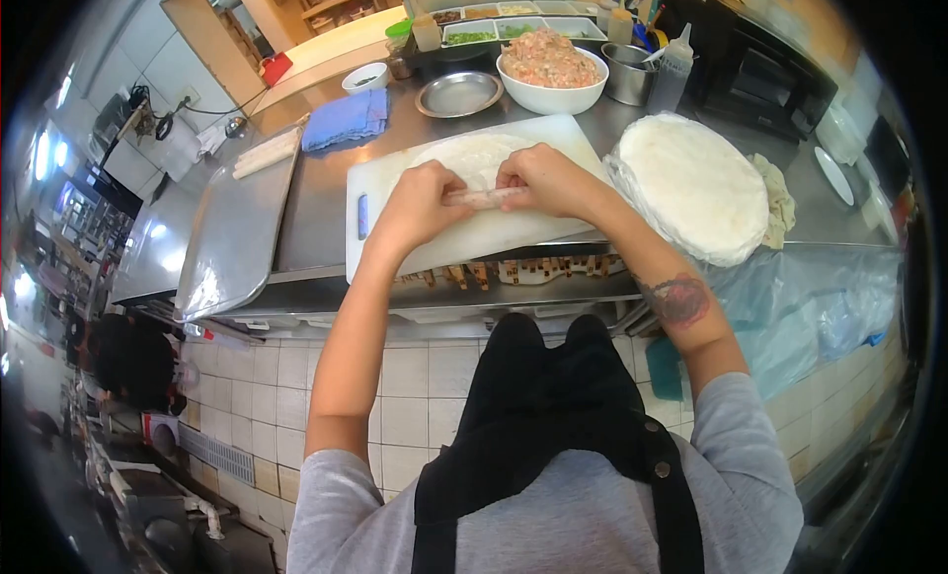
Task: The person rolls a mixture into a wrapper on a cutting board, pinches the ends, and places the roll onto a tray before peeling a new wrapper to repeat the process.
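A white cutting board (405, 248) lies at the front edge of the steel counter. On it is a thin white wrapper (479, 154), its near edge rolled around a pinkish filling into a narrow roll (484, 198). My left hand (425, 201) grips the left end of the roll, fingers curled. At the right end, my right hand (538, 182) pinches the roll between thumb and fingers. To the right sits a thick round stack of white wrappers (691, 187) in clear plastic. Behind the board stands a white bowl (553, 98) heaped with minced filling (551, 59).
Finished white rolls (265, 154) lie on a metal tray (232, 229) at the left. A folded blue cloth (346, 119), a steel plate (459, 94), a steel pot (630, 76) and a squeeze bottle (673, 73) stand farther back. A beige cloth (776, 201) lies beside the wrapper stack.
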Available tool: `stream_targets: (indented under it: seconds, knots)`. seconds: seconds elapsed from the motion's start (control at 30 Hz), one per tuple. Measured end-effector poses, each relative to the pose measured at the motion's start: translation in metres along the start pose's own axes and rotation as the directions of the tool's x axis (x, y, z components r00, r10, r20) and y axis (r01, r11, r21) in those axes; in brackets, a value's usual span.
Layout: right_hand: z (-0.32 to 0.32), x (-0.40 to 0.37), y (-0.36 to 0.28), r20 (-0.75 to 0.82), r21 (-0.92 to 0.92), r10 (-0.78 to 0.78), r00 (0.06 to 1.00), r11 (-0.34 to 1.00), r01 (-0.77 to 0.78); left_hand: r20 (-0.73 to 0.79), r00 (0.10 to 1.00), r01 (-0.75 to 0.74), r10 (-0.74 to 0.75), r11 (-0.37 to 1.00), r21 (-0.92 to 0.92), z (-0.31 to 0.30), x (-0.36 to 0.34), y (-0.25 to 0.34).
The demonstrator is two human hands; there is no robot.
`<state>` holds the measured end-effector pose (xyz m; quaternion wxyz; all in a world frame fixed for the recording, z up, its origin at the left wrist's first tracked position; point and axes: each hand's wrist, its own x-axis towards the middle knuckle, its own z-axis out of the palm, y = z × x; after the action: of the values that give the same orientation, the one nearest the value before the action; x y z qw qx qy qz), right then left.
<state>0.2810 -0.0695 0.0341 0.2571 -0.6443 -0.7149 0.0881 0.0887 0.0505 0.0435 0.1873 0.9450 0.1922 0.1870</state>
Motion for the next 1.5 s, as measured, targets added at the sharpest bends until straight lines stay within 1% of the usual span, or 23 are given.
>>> stream_targets:
  seconds: [0.07, 0.17, 0.23, 0.3, 0.47, 0.53, 0.6, 0.63, 0.67, 0.7, 0.73, 0.77, 0.83, 1.0, 1.17, 1.2, 1.27, 1.33, 1.37, 1.4, 1.43, 1.47, 1.5]
  knots:
    - [0.002, -0.001, -0.001, -0.024, 0.012, 0.011, 1.0, 1.0, -0.011, 0.03, 1.0, 0.007, -0.006, 1.0, -0.017, -0.003, -0.001, 0.0]
    - [-0.003, 0.002, -0.002, 0.016, -0.034, 0.006, 1.0, 0.999, -0.005, 0.071, 0.997, 0.002, 0.001, 0.999, -0.038, -0.001, 0.003, 0.001]
    - [-0.003, 0.006, -0.005, -0.016, -0.007, -0.066, 0.998, 0.998, 0.066, 0.088, 0.996, -0.015, 0.018, 0.999, -0.037, 0.001, 0.008, 0.004]
    - [0.007, 0.01, -0.007, -0.012, -0.018, -0.038, 0.999, 0.999, 0.038, 0.131, 0.991, 0.038, -0.036, 0.999, -0.018, 0.001, 0.011, 0.007]
    - [0.01, 0.01, -0.007, -0.029, -0.01, -0.038, 0.999, 0.999, 0.038, 0.164, 0.986, 0.011, -0.013, 1.0, 0.017, 0.003, 0.014, 0.002]
    - [0.007, 0.013, -0.007, 0.028, -0.049, -0.043, 0.999, 0.998, 0.044, 0.178, 0.984, 0.005, -0.009, 1.0, 0.02, 0.001, 0.012, 0.0]
    - [0.003, 0.017, -0.011, 0.043, -0.079, -0.063, 0.997, 0.995, 0.066, 0.166, 0.984, -0.043, 0.062, 0.992, -0.116, -0.007, 0.009, -0.01]
    - [0.002, 0.019, -0.013, 0.057, -0.108, -0.084, 0.995, 0.99, 0.09, 0.169, 0.984, -0.046, 0.065, 0.993, -0.112, -0.012, 0.005, -0.014]
    - [0.005, 0.023, -0.015, 0.049, -0.105, -0.081, 0.995, 0.991, 0.086, 0.078, 0.994, -0.066, 0.073, 0.994, -0.087, -0.018, 0.0, -0.019]
    - [0.011, 0.028, -0.017, 0.009, -0.098, -0.158, 0.987, 0.983, 0.158, -0.011, 0.996, -0.084, 0.083, 0.995, -0.063, -0.024, -0.003, -0.024]
    - [0.016, 0.032, -0.02, -0.033, -0.095, -0.232, 0.972, 0.969, 0.228, 0.041, 0.998, -0.042, 0.045, 0.996, -0.074, -0.03, -0.004, -0.031]
    - [0.023, 0.037, -0.025, -0.041, -0.094, -0.227, 0.973, 0.97, 0.222, 0.047, 0.998, -0.048, 0.051, 0.996, -0.07, -0.029, -0.003, -0.036]
    - [0.037, 0.044, -0.037, 0.057, -0.103, -0.12, 0.991, 0.987, 0.125, 0.187, 0.98, 0.086, -0.064, 0.99, -0.111, -0.03, -0.007, -0.036]
    - [0.05, 0.047, -0.036, -0.036, -0.103, -0.074, 0.997, 0.992, 0.07, 0.168, 0.982, 0.094, -0.085, 0.995, -0.044, -0.022, -0.008, -0.032]
    - [0.043, 0.05, -0.041, 0.081, -0.1, 0.01, 0.997, 0.995, -0.001, 0.22, 0.971, 0.091, -0.089, 0.996, 0.004, -0.024, -0.005, -0.033]
    - [0.042, 0.049, -0.041, 0.083, -0.099, 0.008, 0.997, 0.995, 0.001, 0.215, 0.97, 0.118, -0.113, 0.993, -0.01, -0.024, -0.006, -0.031]
    - [0.039, 0.039, -0.036, 0.027, 0.002, -0.043, 0.999, 0.999, 0.043, 0.212, 0.968, 0.144, -0.136, 0.989, -0.024, -0.024, -0.007, -0.03]
    - [0.029, 0.015, -0.022, -0.204, -0.093, -0.181, 0.962, 0.982, 0.166, 0.15, 0.987, 0.071, -0.065, 0.997, -0.035, -0.024, -0.013, -0.031]
    - [0.02, 0.001, -0.014, -0.264, -0.111, -0.166, 0.95, 0.984, 0.141, 0.149, 0.986, 0.075, -0.069, 0.997, -0.035, -0.024, -0.017, -0.031]
    - [0.009, -0.012, -0.005, -0.321, -0.129, -0.154, 0.934, 0.985, 0.118, 0.084, 0.996, -0.003, 0.007, 0.999, -0.05, -0.025, -0.022, -0.03]
    - [-0.003, -0.024, 0.005, -0.257, -0.136, -0.094, 0.962, 0.989, 0.06, 0.018, 0.997, -0.08, 0.081, 0.995, -0.06, -0.025, -0.025, -0.03]
    - [-0.01, -0.031, 0.013, -0.193, -0.146, -0.03, 0.981, 0.989, 0.001, 0.016, 0.997, -0.075, 0.076, 0.995, -0.065, -0.024, -0.026, -0.032]
    - [-0.012, -0.035, 0.016, -0.188, -0.147, -0.03, 0.982, 0.989, 0.002, 0.027, 0.999, -0.045, 0.047, 0.996, -0.077, -0.025, -0.025, -0.034]
